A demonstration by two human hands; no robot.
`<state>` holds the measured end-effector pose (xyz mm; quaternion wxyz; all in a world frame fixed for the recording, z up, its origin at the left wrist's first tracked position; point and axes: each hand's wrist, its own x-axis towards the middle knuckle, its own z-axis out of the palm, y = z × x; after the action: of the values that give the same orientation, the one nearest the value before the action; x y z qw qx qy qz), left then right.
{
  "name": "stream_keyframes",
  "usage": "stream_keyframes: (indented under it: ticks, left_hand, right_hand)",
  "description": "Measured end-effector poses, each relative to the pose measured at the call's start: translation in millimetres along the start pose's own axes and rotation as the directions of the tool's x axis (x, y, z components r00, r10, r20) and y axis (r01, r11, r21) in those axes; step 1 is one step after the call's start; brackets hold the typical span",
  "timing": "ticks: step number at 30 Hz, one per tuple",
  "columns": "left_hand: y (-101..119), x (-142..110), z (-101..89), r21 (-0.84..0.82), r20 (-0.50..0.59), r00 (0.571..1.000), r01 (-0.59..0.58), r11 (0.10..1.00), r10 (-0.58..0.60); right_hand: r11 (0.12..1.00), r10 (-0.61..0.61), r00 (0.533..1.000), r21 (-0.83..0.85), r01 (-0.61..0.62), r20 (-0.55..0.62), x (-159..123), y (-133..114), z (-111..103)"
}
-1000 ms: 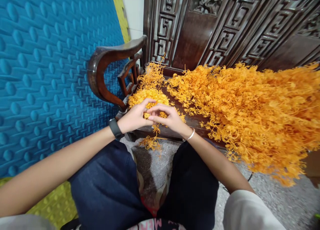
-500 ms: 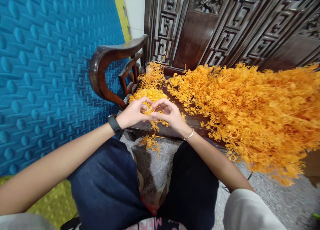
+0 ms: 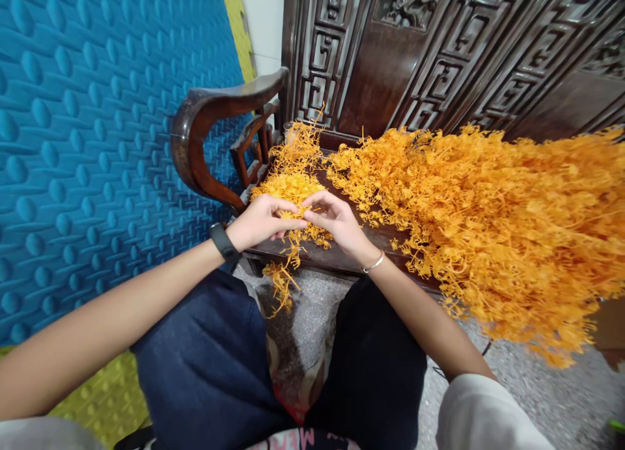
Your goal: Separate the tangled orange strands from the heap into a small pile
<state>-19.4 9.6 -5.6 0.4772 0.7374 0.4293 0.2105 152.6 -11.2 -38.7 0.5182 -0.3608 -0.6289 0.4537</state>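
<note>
My left hand (image 3: 266, 219), with a black band on its wrist, is closed in a pinch on an orange curly sprig (image 3: 280, 287). The sprig looks like artificial foliage, and its end dangles below the hand past the seat's front edge. My right hand (image 3: 342, 227), wearing a silver bracelet, meets the left one fingertip to fingertip. Its thumb and forefinger pinch part of the same orange strands, though the exact grip is too small to make out. Just behind both hands lies a small heap of orange sprigs (image 3: 297, 167) on the dark wooden seat (image 3: 336, 258).
A large pile of orange sprigs (image 3: 512, 228) spreads along the right of the bench. Its curved armrest (image 3: 188, 131) rises at left, and a carved wooden backrest (image 3: 381, 79) stands behind. Blue foam matting (image 3: 88, 157) covers the left side. Speckled floor (image 3: 312, 307) shows between my knees.
My hands have flattened, with the fingertips shifting slightly right and drawing together. The dangling end of the sprig has swung left and lower.
</note>
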Motion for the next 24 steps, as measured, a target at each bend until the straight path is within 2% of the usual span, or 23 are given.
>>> stream_keyframes:
  ticks: [4,6,10,13,15,19,21,24]
  left_hand:
    - [-1.2,0.9,-1.3,0.030,-0.015,0.995,-0.099,0.995,0.100]
    - [-2.4,2.3,-2.0,0.054,-0.025,0.986,-0.165,0.985,0.167]
    - [-3.1,4.9,-3.4,0.110,0.025,0.967,-0.254,0.961,0.253]
    - [-1.3,4.8,-3.5,0.109,0.001,0.946,-0.322,0.940,0.324]
    - [-0.1,4.2,-2.5,0.066,0.011,0.946,-0.324,0.944,0.324]
    - [0.5,4.2,2.1,-0.047,0.048,0.974,-0.217,0.975,0.219]
    - [1.1,5.5,5.0,-0.061,0.036,0.983,-0.177,0.982,0.179]
    - [3.4,9.4,9.2,-0.064,-0.026,0.981,-0.195,0.979,0.194]
  right_hand:
    - [0.999,-0.034,0.999,0.017,0.034,-0.018,-0.6,-1.3,0.7]
    - [0.998,-0.064,0.997,0.026,0.065,-0.036,-0.8,-1.4,1.4]
    - [0.988,-0.139,0.989,0.055,0.141,-0.041,-0.4,0.0,2.9]
    - [0.985,-0.153,0.986,0.073,0.158,-0.063,0.3,2.1,3.0]
    - [0.986,-0.140,0.985,0.080,0.149,-0.105,0.7,3.9,3.1]
    - [0.993,-0.056,0.979,0.092,0.075,-0.198,1.9,7.4,5.1]
    - [0.997,-0.020,0.974,0.067,0.036,-0.226,3.4,8.1,6.1]
    - [0.999,-0.021,0.963,0.017,0.027,-0.268,7.0,8.6,5.8]
